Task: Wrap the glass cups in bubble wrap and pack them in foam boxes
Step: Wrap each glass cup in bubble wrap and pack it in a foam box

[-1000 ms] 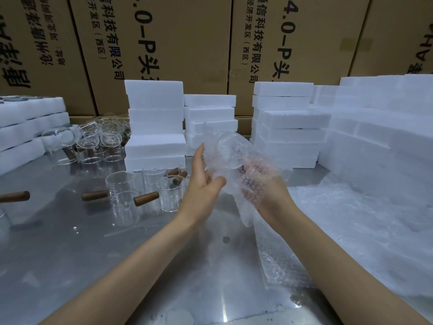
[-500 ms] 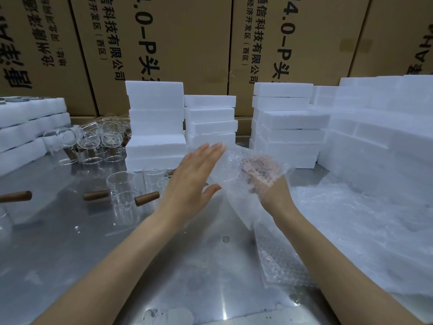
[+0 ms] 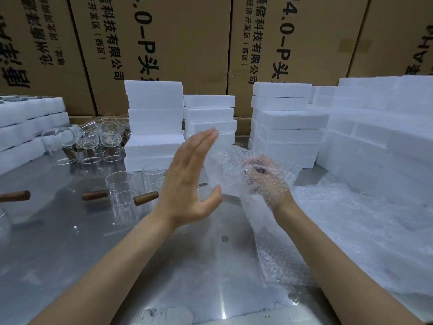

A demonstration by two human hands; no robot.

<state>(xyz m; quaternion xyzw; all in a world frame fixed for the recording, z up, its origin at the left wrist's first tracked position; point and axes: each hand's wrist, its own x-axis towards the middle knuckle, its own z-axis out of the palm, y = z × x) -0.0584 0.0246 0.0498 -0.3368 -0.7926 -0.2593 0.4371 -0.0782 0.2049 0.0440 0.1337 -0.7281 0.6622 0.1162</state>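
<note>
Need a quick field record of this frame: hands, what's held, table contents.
left hand: open, fingers straight, beside the bundle
right hand: under clear bubble wrap, gripping the wrapped bundle
bundle content: too blurred to tell
unwrapped clear glass cups with brown wooden handles: on the grey metal table, left of the hands
white foam boxes: stacked behind
loose bubble wrap sheets: on the right

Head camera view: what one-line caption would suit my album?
Right hand holds a glass cup in bubble wrap; flat left hand beside it.
</note>
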